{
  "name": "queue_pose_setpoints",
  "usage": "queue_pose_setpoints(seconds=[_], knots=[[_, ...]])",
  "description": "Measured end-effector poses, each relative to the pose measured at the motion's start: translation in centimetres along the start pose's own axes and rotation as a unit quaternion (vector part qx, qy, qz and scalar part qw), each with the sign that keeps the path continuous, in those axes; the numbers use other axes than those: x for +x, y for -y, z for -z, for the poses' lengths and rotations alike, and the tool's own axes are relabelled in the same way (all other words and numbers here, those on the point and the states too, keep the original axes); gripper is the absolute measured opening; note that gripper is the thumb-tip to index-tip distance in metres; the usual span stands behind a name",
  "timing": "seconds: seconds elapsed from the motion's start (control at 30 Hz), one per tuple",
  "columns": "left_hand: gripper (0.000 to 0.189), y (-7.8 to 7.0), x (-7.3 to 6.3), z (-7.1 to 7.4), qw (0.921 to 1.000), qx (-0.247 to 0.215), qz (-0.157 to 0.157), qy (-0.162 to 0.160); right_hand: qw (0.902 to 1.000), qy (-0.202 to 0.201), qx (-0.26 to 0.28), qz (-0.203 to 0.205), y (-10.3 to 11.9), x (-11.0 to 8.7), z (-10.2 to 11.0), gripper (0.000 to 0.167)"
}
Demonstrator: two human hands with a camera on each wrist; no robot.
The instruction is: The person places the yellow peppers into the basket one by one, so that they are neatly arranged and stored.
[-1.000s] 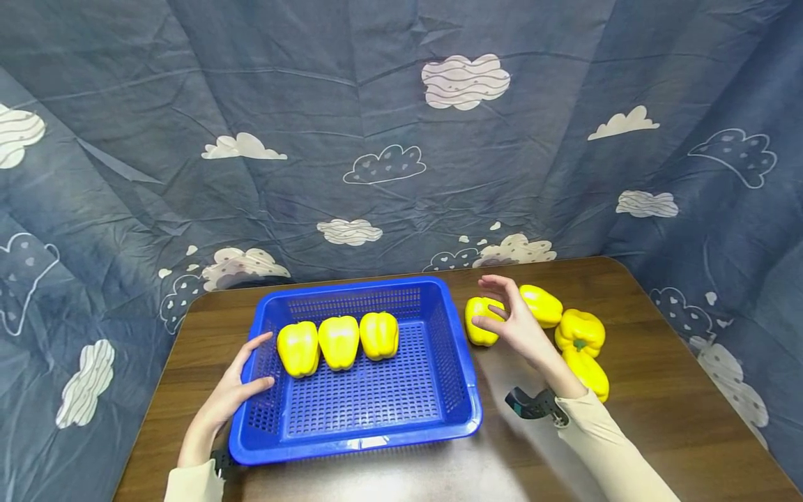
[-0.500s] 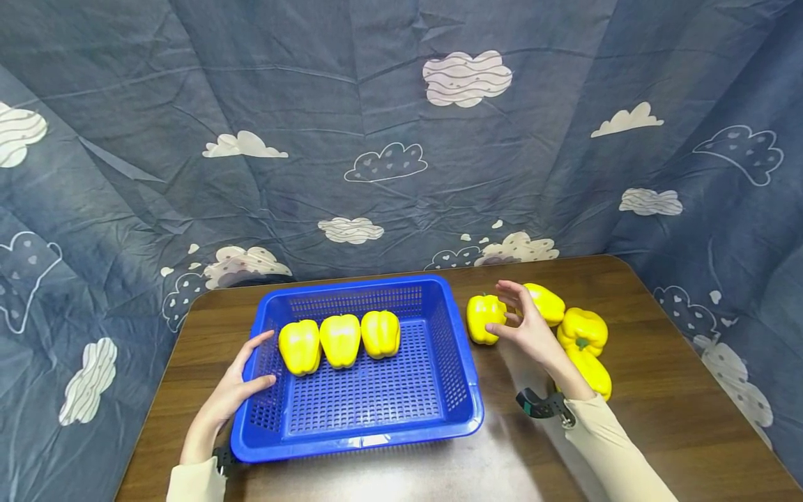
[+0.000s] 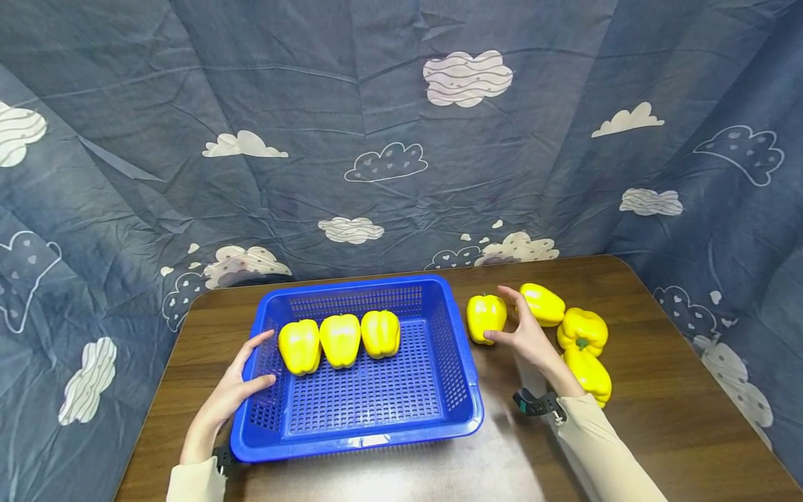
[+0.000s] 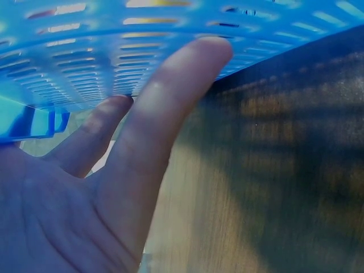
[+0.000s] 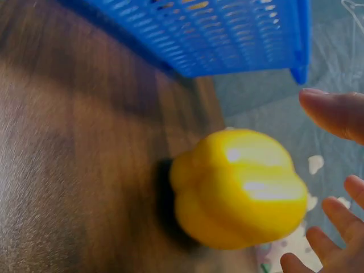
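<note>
Three in, four out

Over on the left, the left hand [image 3: 231, 390] is at the left rim of the blue basket [image 3: 314, 450], thumb and fingers spread wide; how firmly it presses, I can't tell. Inside, a row of three: leftmost pepper [image 3: 299, 347], middle pepper [image 3: 340, 340], third pepper [image 3: 380, 335]. Across the right rim to the wooden table [image 3: 659, 390], and here's the action: the lone pepper [image 3: 486, 317] sits just beside the basket, the right hand [image 3: 527, 338] at its right, grip wide, holding nothing, a gap showing in the wrist view. Farther right, close together: far pepper [image 3: 542, 305], stemmed pepper [image 3: 583, 329], near pepper [image 3: 587, 375]. By count, I judge the loading short of halfway: three inside, four left on the table.
</note>
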State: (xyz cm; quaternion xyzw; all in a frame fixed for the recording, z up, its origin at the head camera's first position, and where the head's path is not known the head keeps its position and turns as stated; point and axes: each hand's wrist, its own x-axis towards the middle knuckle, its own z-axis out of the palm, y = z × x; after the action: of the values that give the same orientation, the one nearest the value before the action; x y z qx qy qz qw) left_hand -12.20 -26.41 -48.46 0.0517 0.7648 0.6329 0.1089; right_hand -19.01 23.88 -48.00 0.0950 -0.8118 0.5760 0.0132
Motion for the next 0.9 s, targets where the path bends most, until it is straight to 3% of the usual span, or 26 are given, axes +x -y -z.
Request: queue_pose_setpoints(seconds=[0.9], knots=[[0.07, -0.1, -0.1, 0.0, 0.9998, -0.011, 0.014, 0.002, 0.9978, 0.006, -0.064, -0.012, -3.5, 0.4, -0.5, 0.095]])
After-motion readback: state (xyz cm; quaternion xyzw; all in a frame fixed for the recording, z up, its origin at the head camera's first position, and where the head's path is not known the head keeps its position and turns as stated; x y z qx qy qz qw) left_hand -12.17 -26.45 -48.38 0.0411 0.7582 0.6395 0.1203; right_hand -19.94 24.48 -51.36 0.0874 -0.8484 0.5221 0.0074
